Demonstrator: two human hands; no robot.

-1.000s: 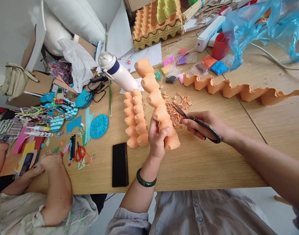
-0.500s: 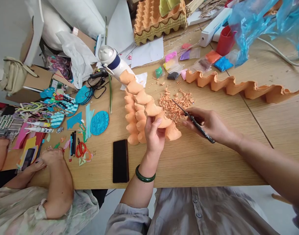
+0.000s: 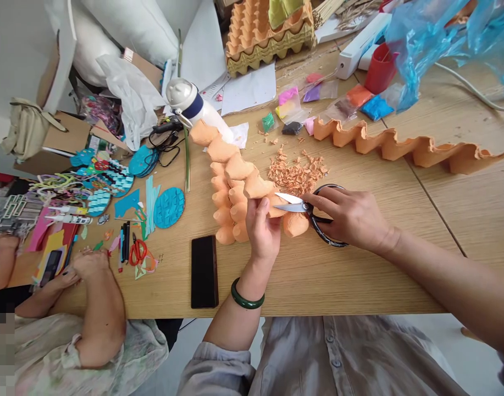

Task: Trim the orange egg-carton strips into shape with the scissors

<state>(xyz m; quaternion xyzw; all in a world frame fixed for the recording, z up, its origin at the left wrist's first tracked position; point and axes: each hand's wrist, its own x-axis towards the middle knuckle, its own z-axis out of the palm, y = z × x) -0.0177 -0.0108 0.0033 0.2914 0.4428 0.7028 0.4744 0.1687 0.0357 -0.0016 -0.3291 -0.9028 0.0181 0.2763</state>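
My left hand (image 3: 263, 231) grips a strip of orange egg carton (image 3: 235, 165) near its lower end, with the cups running up and away to the left. In my right hand (image 3: 350, 217) is a pair of black-handled scissors (image 3: 293, 203). Their blades are slightly parted and lie against the strip, close to my left fingertips. Under and beside the held strip, other orange carton strips (image 3: 223, 214) rest on the table. A heap of orange carton shavings (image 3: 299, 171) lies just beyond the scissors.
Another long carton strip (image 3: 392, 144) lies at the right. A phone (image 3: 204, 272) is left of my forearm. A white flask (image 3: 198, 104), stacked egg trays (image 3: 268, 36) and a red cup (image 3: 380, 69) stand behind. A co-worker's arms (image 3: 97, 291) rest at the left.
My right hand has turned the scissors so their blades now point left and meet the carton strip. The strip's far end has swung left in my left hand.
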